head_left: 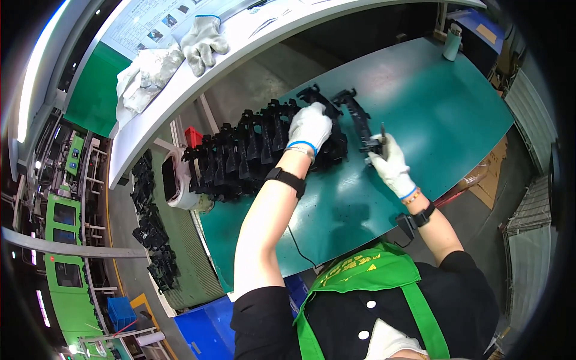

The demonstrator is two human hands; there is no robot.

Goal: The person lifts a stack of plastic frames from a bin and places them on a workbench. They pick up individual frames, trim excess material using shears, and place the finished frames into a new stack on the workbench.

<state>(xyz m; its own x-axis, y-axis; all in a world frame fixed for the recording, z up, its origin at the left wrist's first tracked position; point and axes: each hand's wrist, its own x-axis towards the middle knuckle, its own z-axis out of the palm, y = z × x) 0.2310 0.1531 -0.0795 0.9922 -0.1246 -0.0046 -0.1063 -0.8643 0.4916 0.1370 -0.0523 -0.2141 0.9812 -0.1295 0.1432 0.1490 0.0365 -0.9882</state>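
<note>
My left hand (311, 127), in a white work glove, is closed around the upper part of a black molded plastic part (338, 133) at the right end of the row. Its fingertips are partly hidden. My right hand (391, 165), also gloved, grips the lower end of another long black plastic part (358, 114), held tilted just right of the row. A thin dark pointed thing (383, 129) sticks up by its fingers; I cannot make out its kind. Several similar black parts (250, 144) stand side by side to the left of my left hand.
The parts rest on a green-topped table (432, 108). A bottle (452, 42) stands at its far right corner. Above the far side, a white shelf (240, 45) carries grey gloves (204, 43) and a crumpled white bag (150, 75). At left, a conveyor belt (186, 264) bears more black parts (153, 225).
</note>
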